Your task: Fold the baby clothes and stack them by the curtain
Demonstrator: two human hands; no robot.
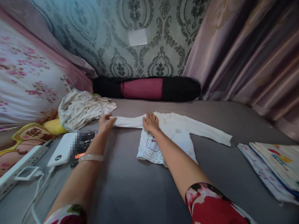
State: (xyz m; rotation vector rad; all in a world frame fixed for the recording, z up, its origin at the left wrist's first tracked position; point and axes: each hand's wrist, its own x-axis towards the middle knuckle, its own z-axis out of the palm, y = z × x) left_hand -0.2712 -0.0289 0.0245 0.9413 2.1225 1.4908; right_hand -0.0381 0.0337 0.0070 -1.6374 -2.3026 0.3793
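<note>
Reaching in from the bottom edge, two forearms are seen, clad above in red floral sleeves [215, 205], with a pale bangle [91, 158] worn on the left one. At lower left, a white power strip [21, 165] is fitted with a square adapter [27, 173], and white cables [38, 189] are trailed down out of frame. Just beside it, a white power bank [62, 149] is laid next to a phone [80, 155], partly covered by the left forearm. Over at lower right, folded clothes [273, 168] are stacked on the grey sheet [121, 193].

Now to the middle, where a small white shirt [179, 140] is spread flat, its front marked with printed figures and lines of lettering. Its cuff on the left of the frame is gripped by the left hand [106, 123], and that sleeve is held out straight. The right hand [150, 122] is pressed down open, fingers spread, at the shoulder of the same sleeve; the other sleeve is stretched toward the right, untouched.

Farther up at left, a crumpled patterned cloth [81, 107] is heaped near a yellow cushion [32, 133]. A black and maroon bolster [142, 88] is set along the wall, flanked at upper right by mauve curtains [224, 53]. Above, damask wallpaper [161, 56] is topped with a white paper [137, 37].
</note>
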